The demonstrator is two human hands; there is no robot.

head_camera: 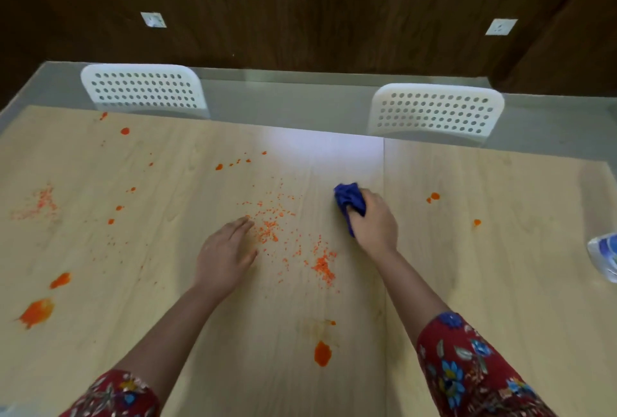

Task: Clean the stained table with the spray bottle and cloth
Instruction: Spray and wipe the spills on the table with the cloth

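Currently we are logging the right hand [374, 226] curled tight round a crumpled blue cloth [349, 198] and pressing the wad onto the table [500, 283]; part of the cloth is bulging out beyond the knuckles. The left hand [227, 254] is lying flat, fingers straight and together, holding nothing, its fingertips touching the edge of a scatter of orange crumbs [267, 229]. That scatter is sitting between the two hands, nearer the left. We are also noting orange blots: one [322, 353] beside the right forearm, larger ones [35, 311] well out to the left of the left hand, small ones [433, 197] just right of the cloth hand. A clear container with a blue label [604, 256], which we are taking to be the spray bottle, is lying well right of the right hand, cut by the frame edge.

Handling: the cloth is looking soft, light and limp, so we are expecting it to fold under pressure; bunching it in the palm, as now, is giving the firmest hold. The bottle is looking light and smooth, possibly slippery; we are judging its neck the place to grip, though that part is out of view
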